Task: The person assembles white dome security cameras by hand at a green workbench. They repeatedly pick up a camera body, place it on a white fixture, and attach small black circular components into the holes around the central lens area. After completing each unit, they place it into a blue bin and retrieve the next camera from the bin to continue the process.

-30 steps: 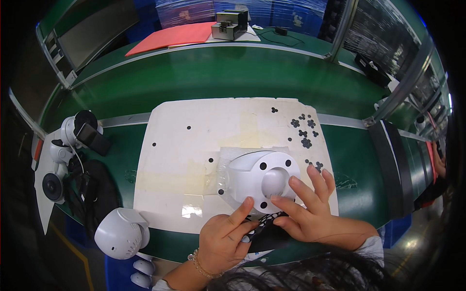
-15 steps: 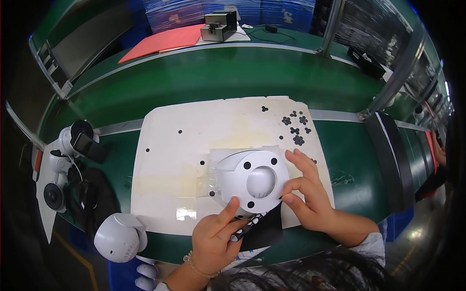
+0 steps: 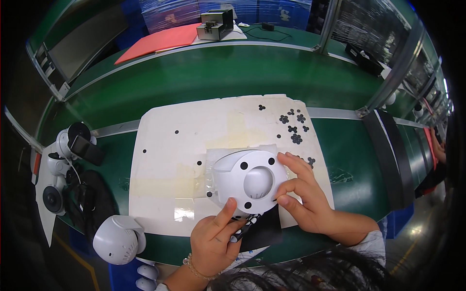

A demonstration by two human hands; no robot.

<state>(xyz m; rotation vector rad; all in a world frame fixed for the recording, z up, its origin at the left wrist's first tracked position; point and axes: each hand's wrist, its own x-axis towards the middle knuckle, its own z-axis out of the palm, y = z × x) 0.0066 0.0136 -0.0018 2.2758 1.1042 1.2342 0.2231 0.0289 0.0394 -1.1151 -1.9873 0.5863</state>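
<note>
A white camera housing (image 3: 234, 185) rests on a translucent pad on the white board, its round base with a central opening facing up. Three round black pads (image 3: 244, 166) sit on that base. My left hand (image 3: 213, 238) has its index finger against the base's near edge, while its other fingers are closed on a black sheet of round stick-on pads (image 3: 250, 219). At the base's right edge, my right hand (image 3: 307, 199) pinches a small black pad (image 3: 274, 200) between thumb and index finger. Its other fingers reach over the base's upper right edge.
The white board (image 3: 165, 160) carries scattered black dots, some in flower-like clusters (image 3: 296, 138). Another white housing (image 3: 116, 240) stands at the left front. White cameras with cables (image 3: 60, 165) lie farther left. A long black foam block (image 3: 388, 160) is at the right.
My right hand has moved slightly left, bringing the pinched pad against or very near the base's edge. Its upper fingers have closed in on the rim. My left hand stays nearly still.
</note>
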